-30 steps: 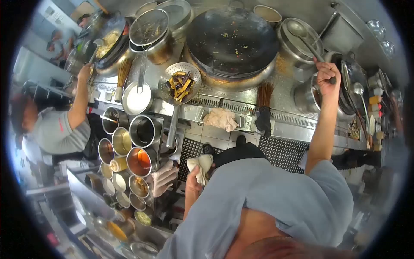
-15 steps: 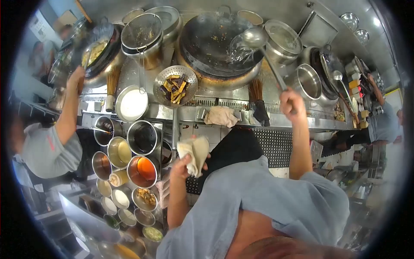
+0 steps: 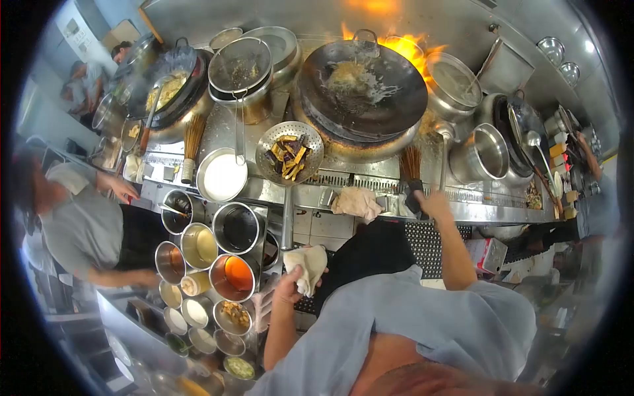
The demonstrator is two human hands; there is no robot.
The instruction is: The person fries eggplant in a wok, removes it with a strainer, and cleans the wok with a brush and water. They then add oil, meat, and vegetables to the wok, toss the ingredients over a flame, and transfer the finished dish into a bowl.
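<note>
My left hand [image 3: 288,285] is closed around a folded off-white cloth [image 3: 308,265], in front of the stove edge. At the stove's front edge, my right hand [image 3: 434,206] has its fingers on the black-wrapped handle of a bamboo wok brush [image 3: 411,165], bristles pointing up. Just beyond it, a ladle [image 3: 445,135] rests on the stove top. Behind stands a large black wok [image 3: 360,122] with splashing, bubbling liquid on its far inner side, and flames [image 3: 403,49] rise behind its rim.
Left of the wok, a perforated strainer [image 3: 263,135] holds fried eggplant strips [image 3: 287,157]. Several sauce pots, one with orange liquid [image 3: 236,274], stand left of my left hand. A beige rag [image 3: 356,202] lies on the stove edge. A co-worker [image 3: 92,218] stands at the left.
My right hand has let go of the ladle and come down to the brush. Liquid has entered the wok and flames have risen behind it. The left hand still holds the cloth.
</note>
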